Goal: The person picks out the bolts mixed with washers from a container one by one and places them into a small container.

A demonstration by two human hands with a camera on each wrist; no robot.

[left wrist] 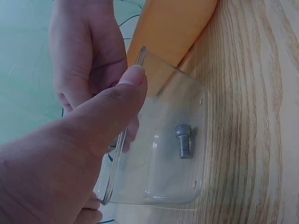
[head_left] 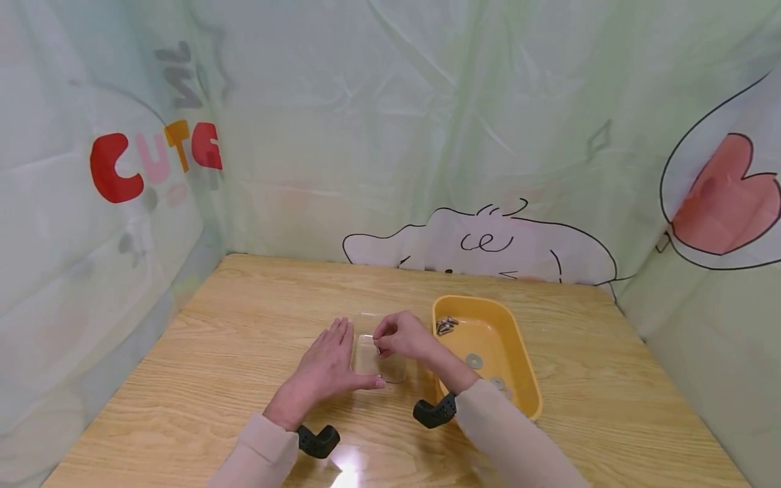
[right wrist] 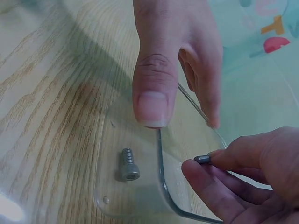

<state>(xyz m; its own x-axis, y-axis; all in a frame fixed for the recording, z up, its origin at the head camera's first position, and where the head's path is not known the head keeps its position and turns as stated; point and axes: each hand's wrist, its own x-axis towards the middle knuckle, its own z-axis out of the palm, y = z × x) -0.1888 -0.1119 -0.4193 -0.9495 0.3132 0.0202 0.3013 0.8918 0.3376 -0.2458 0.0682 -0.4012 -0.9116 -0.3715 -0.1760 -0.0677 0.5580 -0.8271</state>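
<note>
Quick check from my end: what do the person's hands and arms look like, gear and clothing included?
The left hand and right hand are bare, without gloves. The left sleeve and right sleeve are pale and plain, ending near the wrists. Beside each cuff sits a bent black device, left device and right device; no cables show on either.

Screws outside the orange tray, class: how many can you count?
2: a loose screw lies in the clear box; a held screw, partly covered, is pinched in the right hand. More may be hidden behind the left hand.
</note>
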